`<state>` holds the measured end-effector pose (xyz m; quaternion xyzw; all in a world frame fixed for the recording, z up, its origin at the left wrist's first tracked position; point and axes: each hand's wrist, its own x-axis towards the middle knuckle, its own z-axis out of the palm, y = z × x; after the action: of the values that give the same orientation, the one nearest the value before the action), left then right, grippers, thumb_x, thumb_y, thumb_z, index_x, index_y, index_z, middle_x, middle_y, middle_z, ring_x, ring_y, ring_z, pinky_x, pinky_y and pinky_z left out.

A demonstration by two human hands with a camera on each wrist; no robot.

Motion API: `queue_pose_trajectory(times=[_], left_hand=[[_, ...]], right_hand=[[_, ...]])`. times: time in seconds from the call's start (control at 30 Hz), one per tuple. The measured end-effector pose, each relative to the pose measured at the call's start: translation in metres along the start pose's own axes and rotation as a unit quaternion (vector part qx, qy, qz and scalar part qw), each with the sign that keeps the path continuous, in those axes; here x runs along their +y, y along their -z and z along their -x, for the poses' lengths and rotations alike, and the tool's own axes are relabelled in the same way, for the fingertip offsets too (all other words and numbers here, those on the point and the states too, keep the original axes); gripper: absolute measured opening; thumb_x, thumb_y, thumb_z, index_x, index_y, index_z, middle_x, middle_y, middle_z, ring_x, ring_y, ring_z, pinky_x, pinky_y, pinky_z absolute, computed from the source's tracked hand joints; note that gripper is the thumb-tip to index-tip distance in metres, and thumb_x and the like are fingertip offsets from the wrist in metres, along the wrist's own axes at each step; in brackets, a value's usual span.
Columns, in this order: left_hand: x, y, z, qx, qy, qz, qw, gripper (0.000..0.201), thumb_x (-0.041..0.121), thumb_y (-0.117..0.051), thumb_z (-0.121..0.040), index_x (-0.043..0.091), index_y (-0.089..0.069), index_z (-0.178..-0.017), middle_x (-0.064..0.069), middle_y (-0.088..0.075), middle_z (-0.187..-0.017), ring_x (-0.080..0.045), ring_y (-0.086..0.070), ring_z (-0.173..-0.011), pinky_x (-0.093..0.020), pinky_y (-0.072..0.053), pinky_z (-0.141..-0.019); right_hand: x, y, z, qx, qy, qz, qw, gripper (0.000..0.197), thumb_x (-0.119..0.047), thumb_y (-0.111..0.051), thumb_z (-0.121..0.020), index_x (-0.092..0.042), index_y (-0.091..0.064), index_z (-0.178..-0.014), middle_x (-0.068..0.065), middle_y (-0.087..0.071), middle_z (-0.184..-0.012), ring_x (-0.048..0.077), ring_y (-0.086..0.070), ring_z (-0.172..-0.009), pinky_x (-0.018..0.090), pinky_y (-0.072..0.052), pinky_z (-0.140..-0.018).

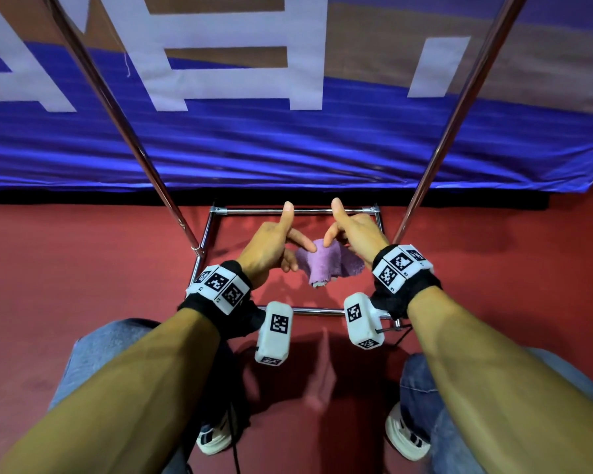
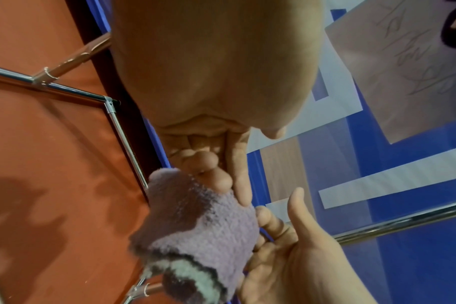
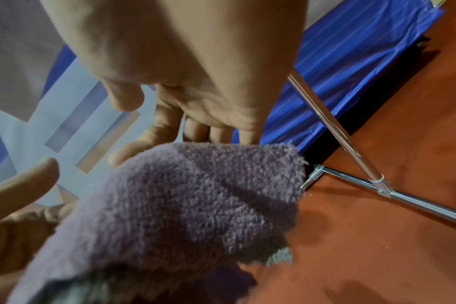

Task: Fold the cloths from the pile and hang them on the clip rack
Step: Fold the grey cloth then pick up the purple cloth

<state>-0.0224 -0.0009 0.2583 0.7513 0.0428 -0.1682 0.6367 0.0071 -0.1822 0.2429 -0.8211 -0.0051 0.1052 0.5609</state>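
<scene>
Hands hold a lilac cloth (image 1: 317, 265) in mid-air over the red floor (image 1: 83, 268), inside the rack's base frame (image 1: 298, 211): left hand (image 1: 271, 249) and right hand (image 1: 355, 239) pinch opposite sides, thumbs raised, likely to fold it. Left wrist view: curled fingers (image 2: 208, 170) grip a corner. Right wrist view: fingers (image 3: 154, 133) disappear behind the fold.

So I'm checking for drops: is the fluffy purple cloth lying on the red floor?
No, the fluffy purple cloth hangs above the red floor, held between the left hand and right hand.

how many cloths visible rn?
1. A purple cloth held up between the left hand and right hand, above the rack's base frame. No pile in view; others may be out of frame.
</scene>
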Motion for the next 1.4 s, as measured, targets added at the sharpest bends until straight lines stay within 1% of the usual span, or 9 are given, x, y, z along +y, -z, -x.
queue_pose_trajectory(times=[0.17, 0.27, 0.37, 0.57, 0.63, 0.9, 1.03, 1.17, 1.4], left_hand=[[0.001, 0.002, 0.002, -0.008, 0.001, 0.050, 0.999, 0.084, 0.059, -0.025, -0.099, -0.012, -0.068, -0.081, -0.006, -0.061, -0.048, -0.019, -0.052, -0.041, -0.021, -0.043, -0.044], [0.002, 0.007, 0.004, -0.010, 0.001, 0.069, 0.998, 0.081, 0.059, -0.027, -0.098, -0.009, -0.068, -0.079, -0.010, -0.064, -0.053, -0.019, -0.057, -0.043, -0.021, -0.047, -0.047], [0.010, 0.008, 0.009, -0.011, -0.002, 0.082, 0.997, 0.079, 0.058, -0.027, -0.099, -0.007, -0.068, -0.079, -0.012, -0.066, -0.057, -0.020, -0.059, -0.046, -0.025, -0.049, -0.053], [0.042, 0.012, 0.029, -0.001, -0.035, 0.108, 0.993, 0.074, 0.052, -0.030, -0.101, -0.005, -0.068, -0.076, -0.011, -0.070, -0.067, -0.018, -0.059, -0.049, -0.024, -0.052, -0.053], [0.056, 0.014, 0.041, 0.005, -0.053, 0.109, 0.993, 0.072, 0.051, -0.031, -0.101, -0.006, -0.067, -0.076, -0.010, -0.071, -0.070, -0.017, -0.059, -0.049, -0.024, -0.052, -0.053], [0.126, 0.029, 0.075, 0.021, -0.101, 0.077, 0.992, 0.072, 0.053, -0.032, -0.101, -0.003, -0.069, -0.075, -0.014, -0.067, -0.066, -0.019, -0.058, -0.049, -0.028, -0.050, -0.059], [0.167, 0.043, 0.087, 0.040, -0.158, 0.068, 0.984, 0.063, 0.045, -0.037, -0.102, -0.003, -0.068, -0.077, -0.011, -0.071, -0.076, -0.020, -0.058, -0.052, -0.028, -0.051, -0.057], [0.211, 0.058, 0.100, 0.058, -0.191, 0.064, 0.978, 0.057, 0.040, -0.037, -0.103, -0.005, -0.065, -0.080, -0.007, -0.071, -0.070, -0.016, -0.058, -0.049, -0.023, -0.047, -0.052], [0.278, 0.086, 0.123, 0.086, -0.246, 0.084, 0.962, 0.053, 0.036, -0.040, -0.103, -0.005, -0.064, -0.079, -0.007, -0.070, -0.066, -0.018, -0.057, -0.048, -0.029, -0.046, -0.054]], right_hand=[[0.006, 0.001, -0.002, -0.005, 0.002, -0.005, 1.000, 0.072, -0.067, -0.034, -0.092, -0.019, -0.069, -0.050, -0.002, -0.056, -0.055, 0.009, -0.048, -0.060, 0.028, -0.034, -0.072], [0.001, -0.001, 0.004, -0.016, 0.010, -0.021, 1.000, 0.071, -0.064, -0.035, -0.093, -0.019, -0.067, -0.050, -0.013, -0.054, -0.046, 0.006, -0.047, -0.061, 0.031, -0.033, -0.080], [-0.014, 0.001, 0.014, -0.008, 0.031, -0.033, 0.999, 0.068, -0.058, -0.036, -0.096, -0.017, -0.065, -0.051, -0.013, -0.049, -0.041, 0.000, -0.044, -0.055, 0.028, -0.032, -0.074], [-0.049, 0.016, 0.035, 0.008, 0.075, 0.072, 0.995, 0.072, -0.060, -0.033, -0.096, -0.016, -0.070, -0.053, 0.012, -0.063, -0.062, 0.012, -0.055, -0.067, 0.032, -0.041, -0.078], [-0.066, 0.021, 0.044, 0.011, 0.082, 0.101, 0.992, 0.073, -0.065, -0.031, -0.094, -0.019, -0.070, -0.052, 0.021, -0.054, -0.062, 0.021, -0.050, -0.062, 0.037, -0.043, -0.075], [-0.143, 0.035, 0.066, 0.047, 0.108, 0.054, 0.992, 0.066, -0.058, -0.043, -0.094, -0.018, -0.067, -0.048, -0.001, -0.042, -0.044, 0.015, -0.040, -0.050, 0.030, -0.035, -0.062], [-0.187, 0.046, 0.073, 0.029, 0.151, 0.015, 0.988, 0.039, -0.035, -0.064, -0.090, -0.016, -0.067, -0.056, -0.011, -0.053, -0.040, 0.000, -0.043, -0.043, 0.017, -0.035, -0.058], [-0.236, 0.052, 0.075, 0.026, 0.189, -0.017, 0.981, 0.031, -0.022, -0.063, -0.092, -0.009, -0.065, -0.064, -0.012, -0.047, -0.033, 0.000, -0.040, -0.036, 0.010, -0.030, -0.046], [-0.313, 0.061, 0.073, 0.028, 0.250, -0.023, 0.968, 0.026, -0.018, -0.065, -0.090, -0.014, -0.067, -0.064, -0.004, -0.064, -0.059, 0.002, -0.050, -0.058, 0.010, -0.039, -0.061]])
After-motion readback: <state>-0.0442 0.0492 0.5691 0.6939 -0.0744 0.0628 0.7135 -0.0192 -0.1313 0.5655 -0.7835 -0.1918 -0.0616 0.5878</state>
